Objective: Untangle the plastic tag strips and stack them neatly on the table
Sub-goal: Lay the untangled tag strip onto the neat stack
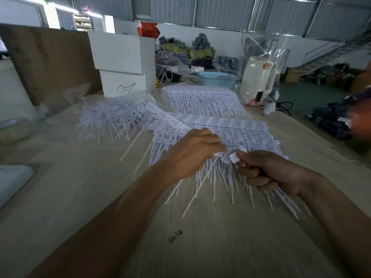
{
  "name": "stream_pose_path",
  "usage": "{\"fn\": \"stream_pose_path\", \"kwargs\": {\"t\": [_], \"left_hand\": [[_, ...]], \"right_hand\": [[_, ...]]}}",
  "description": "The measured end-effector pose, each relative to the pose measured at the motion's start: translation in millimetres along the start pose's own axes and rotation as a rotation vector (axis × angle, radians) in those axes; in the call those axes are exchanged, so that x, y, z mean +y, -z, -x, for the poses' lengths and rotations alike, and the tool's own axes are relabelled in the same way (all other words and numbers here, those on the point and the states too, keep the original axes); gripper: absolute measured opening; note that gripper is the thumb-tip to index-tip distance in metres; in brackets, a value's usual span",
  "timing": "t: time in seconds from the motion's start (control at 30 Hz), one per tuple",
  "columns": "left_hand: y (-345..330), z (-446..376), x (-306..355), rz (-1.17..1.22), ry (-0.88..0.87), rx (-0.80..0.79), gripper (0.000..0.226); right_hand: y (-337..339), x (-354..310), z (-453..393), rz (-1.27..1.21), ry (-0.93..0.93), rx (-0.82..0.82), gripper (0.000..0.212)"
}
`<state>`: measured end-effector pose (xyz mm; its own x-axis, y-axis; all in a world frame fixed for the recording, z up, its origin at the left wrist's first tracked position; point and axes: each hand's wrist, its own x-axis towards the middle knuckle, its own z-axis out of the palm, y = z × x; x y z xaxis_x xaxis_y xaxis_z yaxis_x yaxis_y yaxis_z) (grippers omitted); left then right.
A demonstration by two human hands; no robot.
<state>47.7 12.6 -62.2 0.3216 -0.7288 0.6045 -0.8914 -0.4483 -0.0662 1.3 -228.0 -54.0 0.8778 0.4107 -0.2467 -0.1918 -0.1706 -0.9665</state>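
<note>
A wide stack of white plastic tag strips (230,129) lies on the wooden table (84,197) in front of me. A second neat stack (202,99) lies farther back. A tangled heap of strips (112,117) sits to the left, partly in a clear bag. My left hand (190,155) grips the head end of a strip (166,117) that runs up to the left, its thin tails hanging down. My right hand (267,173) pinches small white tags at the same spot and holds a bundle of tails under its palm.
Two white boxes (124,63) stand at the back left before a brown board. A blue basket (217,80) and a cream appliance in clear plastic (259,79) stand at the back. A blurred person in orange (361,117) is at the right edge.
</note>
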Motion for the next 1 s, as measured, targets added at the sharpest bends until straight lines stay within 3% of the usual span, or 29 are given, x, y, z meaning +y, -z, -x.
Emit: {"fn": "stream_pose_path", "kwargs": {"t": [0.07, 0.27, 0.43, 0.6, 0.87, 1.0], "left_hand": [[-1.5, 4.0, -5.4, 0.001, 0.039, 0.016, 0.027], [-11.3, 1.4, 2.3, 0.337, 0.365, 0.217, 0.025], [-17.3, -7.1, 19.3, 0.447, 0.37, 0.309, 0.024], [-16.4, -9.1, 22.6, 0.465, 0.392, 0.338, 0.025], [-10.7, -0.3, 6.6, 0.428, 0.426, 0.205, 0.036], [-16.1, 1.3, 4.6, 0.301, 0.438, 0.137, 0.032]], "right_hand": [[-3.4, -0.8, -1.5, 0.005, 0.031, 0.072, 0.034], [-23.9, 3.8, -15.8, -0.035, 0.168, 0.405, 0.033], [-43.0, 8.4, -21.9, -0.111, 0.098, 0.337, 0.044], [-45.8, 8.4, -19.5, -0.101, 0.169, 0.331, 0.045], [-34.0, 7.2, -20.6, -0.188, 0.22, 0.485, 0.031], [-36.0, 8.1, -22.4, -0.23, 0.226, 0.453, 0.033]]}}
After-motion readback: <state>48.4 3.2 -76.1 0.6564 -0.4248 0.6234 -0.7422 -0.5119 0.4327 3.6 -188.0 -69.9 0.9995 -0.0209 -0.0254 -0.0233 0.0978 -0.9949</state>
